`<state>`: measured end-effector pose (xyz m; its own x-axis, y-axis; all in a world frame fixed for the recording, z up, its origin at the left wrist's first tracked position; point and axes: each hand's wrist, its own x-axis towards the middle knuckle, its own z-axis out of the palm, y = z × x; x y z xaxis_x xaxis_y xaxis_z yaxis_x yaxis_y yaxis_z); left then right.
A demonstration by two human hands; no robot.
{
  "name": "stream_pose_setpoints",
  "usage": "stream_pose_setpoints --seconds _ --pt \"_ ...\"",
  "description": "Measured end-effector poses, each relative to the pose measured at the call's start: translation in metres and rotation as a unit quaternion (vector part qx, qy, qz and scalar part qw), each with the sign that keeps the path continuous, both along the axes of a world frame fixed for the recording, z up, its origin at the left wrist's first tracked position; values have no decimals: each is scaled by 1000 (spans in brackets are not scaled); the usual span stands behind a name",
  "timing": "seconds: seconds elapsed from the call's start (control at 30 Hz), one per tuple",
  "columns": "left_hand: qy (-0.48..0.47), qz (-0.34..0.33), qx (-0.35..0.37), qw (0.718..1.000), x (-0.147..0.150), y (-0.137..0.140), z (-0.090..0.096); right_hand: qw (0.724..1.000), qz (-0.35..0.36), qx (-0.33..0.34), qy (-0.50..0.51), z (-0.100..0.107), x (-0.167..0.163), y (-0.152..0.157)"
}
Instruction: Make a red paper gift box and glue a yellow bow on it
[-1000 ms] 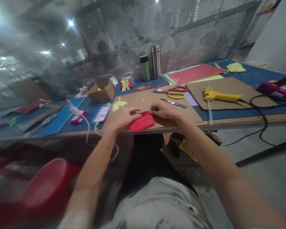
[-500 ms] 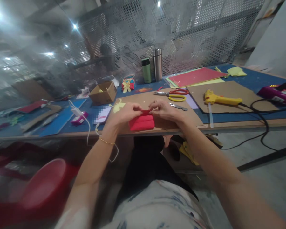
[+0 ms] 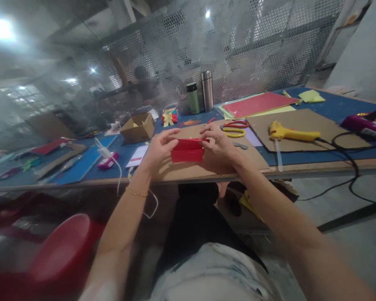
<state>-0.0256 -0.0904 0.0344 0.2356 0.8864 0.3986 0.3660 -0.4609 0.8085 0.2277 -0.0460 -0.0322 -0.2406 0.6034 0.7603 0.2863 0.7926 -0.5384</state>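
Red folded piece [image 3: 187, 156] between both hands, over brown cardboard [image 3: 221, 168] at the tabletop's [image 3: 341, 104] near edge. Right hand [image 3: 218, 143]: grip nearly closed, pinching upper right corner. Left hand [image 3: 159, 146]: grip half open, thumb at upper left corner (can't tell if pinched). Yellow glue gun [image 3: 296, 134] well apart, right.

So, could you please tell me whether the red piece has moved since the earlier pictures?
Yes, the red piece now appears farther from the table's near edge; whether slid or lifted, I cannot tell.
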Motion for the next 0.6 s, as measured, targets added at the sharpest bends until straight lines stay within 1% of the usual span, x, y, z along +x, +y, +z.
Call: stream_pose_setpoints --seconds 0.07,0.2,0.27,0.37,0.5,0.6 --pt "-34 -15 -24 999 -5 3 -6 999 -14 27 14 -2 0 4" --pt "-98 -77 -114 986 -8 3 -18 996 -51 72 23 -2 1 7" --pt "-122 -100 -130 979 -5 3 -23 994 -66 85 31 -2 1 7" --pt "-154 -85 -127 976 4 6 -29 991 -70 106 36 -3 -1 7" --pt "-201 -47 -155 966 12 13 -36 988 -80 136 10 -6 -4 9" --pt "-234 -28 -152 960 13 19 -41 987 -90 136 -9 -5 -5 6"
